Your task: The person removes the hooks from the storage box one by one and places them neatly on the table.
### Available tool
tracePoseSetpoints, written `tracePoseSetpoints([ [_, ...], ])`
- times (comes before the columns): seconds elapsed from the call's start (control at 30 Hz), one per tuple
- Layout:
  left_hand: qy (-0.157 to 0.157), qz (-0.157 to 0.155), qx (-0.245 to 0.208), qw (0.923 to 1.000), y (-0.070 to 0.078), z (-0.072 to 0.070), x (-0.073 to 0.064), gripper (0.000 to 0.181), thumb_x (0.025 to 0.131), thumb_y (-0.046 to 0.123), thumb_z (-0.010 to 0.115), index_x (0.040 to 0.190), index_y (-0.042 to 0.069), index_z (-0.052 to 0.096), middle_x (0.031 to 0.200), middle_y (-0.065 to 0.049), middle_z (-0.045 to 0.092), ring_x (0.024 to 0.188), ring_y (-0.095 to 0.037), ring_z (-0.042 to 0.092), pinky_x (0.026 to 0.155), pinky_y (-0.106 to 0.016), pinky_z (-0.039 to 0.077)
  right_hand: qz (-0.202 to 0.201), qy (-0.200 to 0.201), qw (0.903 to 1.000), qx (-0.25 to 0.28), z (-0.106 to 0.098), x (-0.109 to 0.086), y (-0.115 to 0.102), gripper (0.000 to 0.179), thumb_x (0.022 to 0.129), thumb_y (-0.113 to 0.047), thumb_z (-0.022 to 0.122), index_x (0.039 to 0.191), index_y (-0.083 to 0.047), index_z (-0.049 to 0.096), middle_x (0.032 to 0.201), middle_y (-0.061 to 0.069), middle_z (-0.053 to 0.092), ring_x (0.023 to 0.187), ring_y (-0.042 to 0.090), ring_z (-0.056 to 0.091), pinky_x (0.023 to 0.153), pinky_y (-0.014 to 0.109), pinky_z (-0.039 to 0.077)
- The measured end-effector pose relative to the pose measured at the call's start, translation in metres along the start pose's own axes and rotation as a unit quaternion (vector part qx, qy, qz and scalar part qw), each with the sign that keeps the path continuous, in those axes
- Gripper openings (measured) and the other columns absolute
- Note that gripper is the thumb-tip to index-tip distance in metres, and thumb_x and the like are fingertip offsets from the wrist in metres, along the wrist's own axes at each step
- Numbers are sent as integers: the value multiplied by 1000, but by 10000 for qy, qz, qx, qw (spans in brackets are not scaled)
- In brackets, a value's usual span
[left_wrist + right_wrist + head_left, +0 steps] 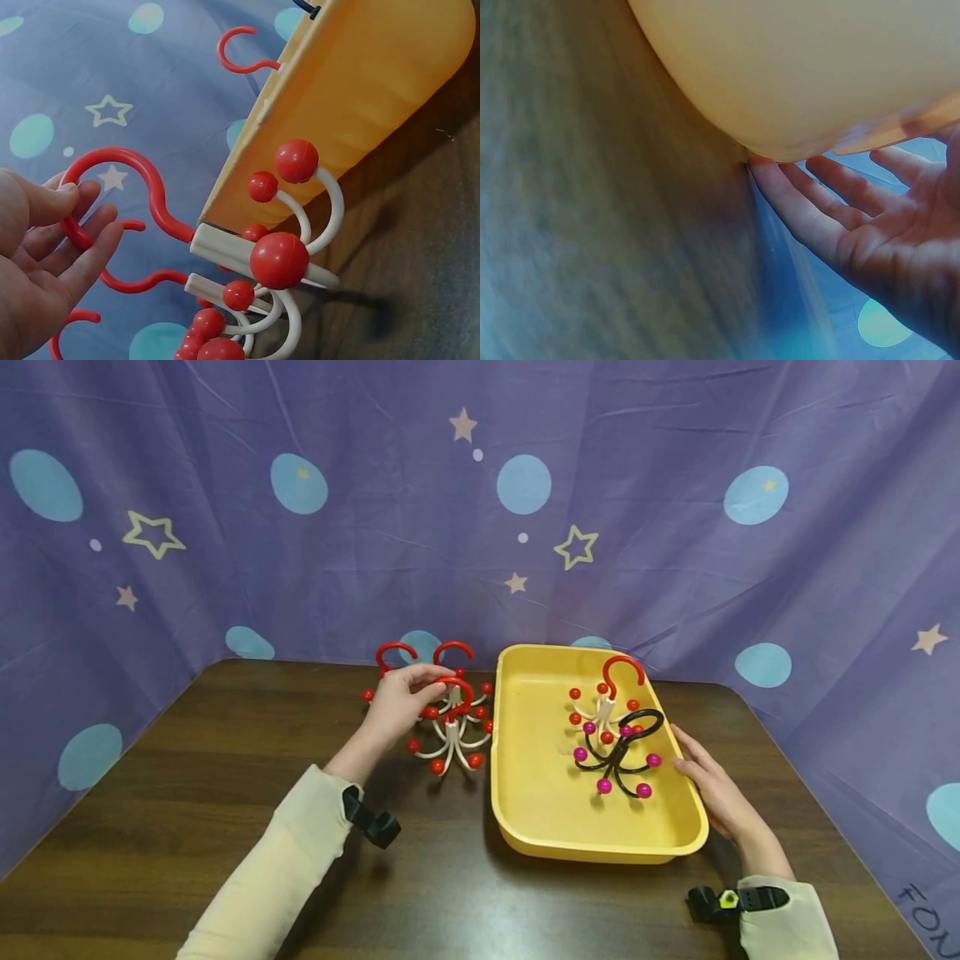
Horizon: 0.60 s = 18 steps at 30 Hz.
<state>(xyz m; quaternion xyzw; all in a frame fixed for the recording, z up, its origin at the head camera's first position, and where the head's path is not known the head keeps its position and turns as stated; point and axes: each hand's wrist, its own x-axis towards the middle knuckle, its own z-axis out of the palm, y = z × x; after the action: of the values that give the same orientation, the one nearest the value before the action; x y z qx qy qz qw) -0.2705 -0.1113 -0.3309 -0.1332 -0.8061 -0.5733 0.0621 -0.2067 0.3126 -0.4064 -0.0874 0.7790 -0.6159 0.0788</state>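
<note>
- From my end I am seeing the left hand [399, 700] pinching the hook of a red-hooked rack [452, 732], its thumb lying against the hook while the fingers are curling loosely round the other side
- That rack, with its white legs and red balls, is showing upright over the tabletop [187, 827] (I am not managing to tell whether it is touching down), just beside the left wall of a yellow tray [540, 810]
- Two similar racks [453, 645] [395, 646] are standing close behind it, nearer the tabletop's far edge
- The right hand [720, 793] is resting at the tray's right side, its fingers reaching out nearly straight and touching the outer wall, its thumb lying by the rim
- Inside the tray, near its right wall, a white-legged rack [606, 710] is standing toward the far right corner, and a black rack [617, 756] with magenta balls is sitting just in front of it, its hook leaning rightward
- Behind the tabletop's far edge, a purple curtain [375, 543] is hanging
</note>
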Motion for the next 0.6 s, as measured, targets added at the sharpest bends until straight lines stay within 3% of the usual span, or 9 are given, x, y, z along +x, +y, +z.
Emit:
tracePoseSetpoints([
  [0.13,57,64,181,9998,-4,1,-2,22,87,9,60,108,6,66,102,-15,67,92,-23,64,72,-23,52,-10,-5,10000,18,1,1,0,60,99,-26,33,147,-11,0,150,21,-8,131,36,22,83,14,44],
  [0.23,150,136,359,9992,-8,3,-3,21,87,10,61,107,8,67,100,-12,68,89,-20,63,73,-27,52,-53,-24,10000,61,1,1,1,60,99,-25,33,147,-10,0,150,21,-10,132,43,11,83,12,43],
  [0.37,255,190,599,9977,-12,5,-5,21,87,13,61,106,11,67,98,-7,69,86,-14,61,72,-29,50,-107,-40,9999,67,1,2,2,60,99,-26,33,147,-9,1,150,21,-10,132,43,9,83,11,42],
  [0.6,310,234,626,9973,-14,7,-6,21,87,14,61,107,12,67,100,-7,68,87,-16,61,71,-24,48,-47,1,10000,-37,0,2,2,59,99,-27,34,147,-12,2,150,21,-8,130,27,25,84,14,43],
])
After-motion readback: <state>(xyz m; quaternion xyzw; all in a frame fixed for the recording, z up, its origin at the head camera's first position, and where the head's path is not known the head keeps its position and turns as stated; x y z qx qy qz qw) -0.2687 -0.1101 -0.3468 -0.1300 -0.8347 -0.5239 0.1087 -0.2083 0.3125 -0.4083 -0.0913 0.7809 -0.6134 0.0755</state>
